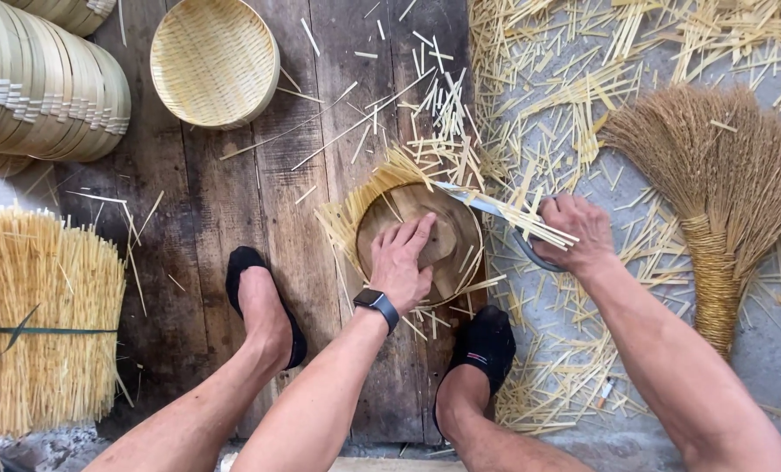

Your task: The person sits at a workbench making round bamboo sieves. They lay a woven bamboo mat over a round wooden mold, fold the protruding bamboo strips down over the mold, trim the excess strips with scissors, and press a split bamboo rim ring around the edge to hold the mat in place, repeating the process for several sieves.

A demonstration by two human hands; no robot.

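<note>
Left hand (pixel 402 262) presses flat, open, on the round wooden block (pixel 418 238). Right hand (pixel 580 232), its grip closed on the knife (pixel 495 214), lies right; the blade's long axis points left toward the block.

**Room and obstacles around the block**

The block (pixel 421 240) is hemmed on its far and right sides by a fan of bamboo strips (pixel 425 166). The knife (pixel 495 214) is laid across its right edge. Open planks (pixel 233 192) are found to the left, between the block and the basket (pixel 214 61). The right side is littered with offcuts (pixel 565 105) and closed off by the broom (pixel 714 175). Near approaches are narrowed by two feet (pixel 264 306).
</note>
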